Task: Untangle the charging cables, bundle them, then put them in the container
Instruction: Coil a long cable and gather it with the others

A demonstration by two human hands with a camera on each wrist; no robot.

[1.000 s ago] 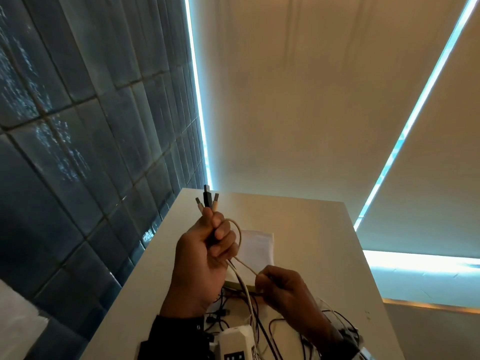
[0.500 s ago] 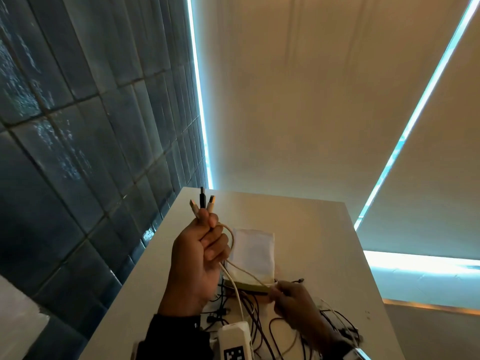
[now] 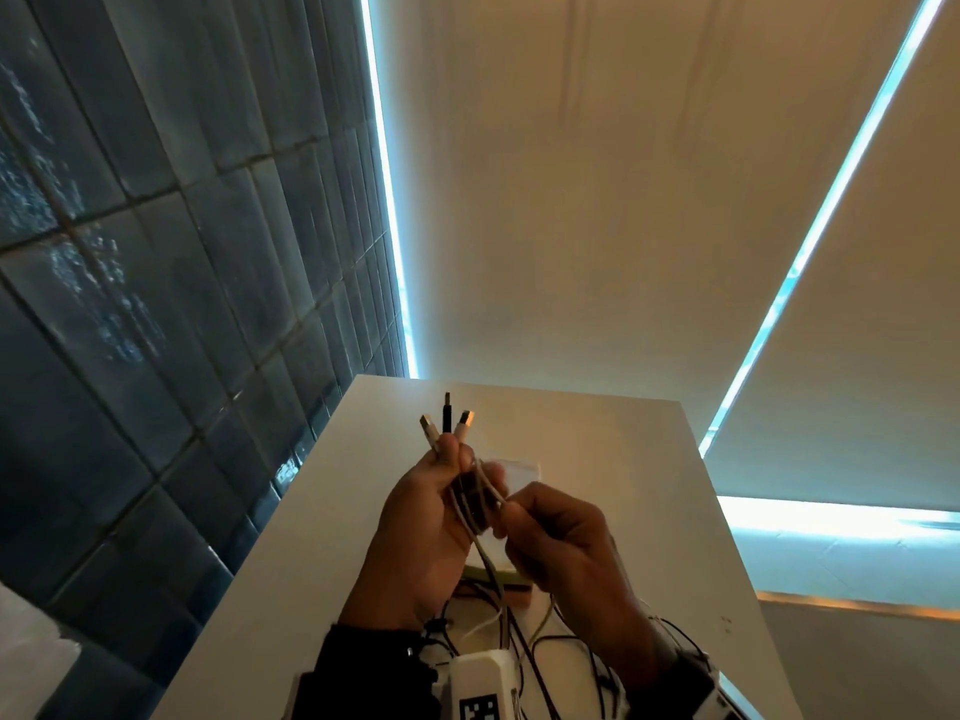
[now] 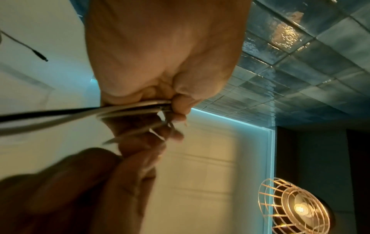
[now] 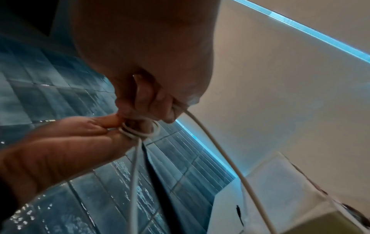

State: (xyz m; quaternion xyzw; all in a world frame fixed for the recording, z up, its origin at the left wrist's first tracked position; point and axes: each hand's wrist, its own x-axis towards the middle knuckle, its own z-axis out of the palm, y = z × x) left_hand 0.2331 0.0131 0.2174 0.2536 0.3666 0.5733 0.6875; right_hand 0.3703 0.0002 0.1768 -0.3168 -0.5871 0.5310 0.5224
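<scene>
Three cable plugs [image 3: 445, 423], two white and one black, stuck up from the left hand [image 3: 421, 532] gripping them above the white table [image 3: 613, 491]; the right hand [image 3: 563, 550] pinched a white cable [image 5: 218, 150] just beside it.

bare left hand [image 3: 415, 532] and bare right hand [image 3: 561, 553]; long dark fabric sleeves [image 3: 363, 672] reach both wrists; a white boxy wrist-mounted camera unit [image 3: 483, 685] bears a black-and-white square marker [image 3: 478, 709]

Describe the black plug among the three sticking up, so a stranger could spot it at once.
Start at the white table below the blue-lit wall corner. Above it the left hand grips a bundle of cables, with three plugs fanning out over its fingers. The black plug is the middle one, standing tallest between two white plugs with metal tips.
</scene>
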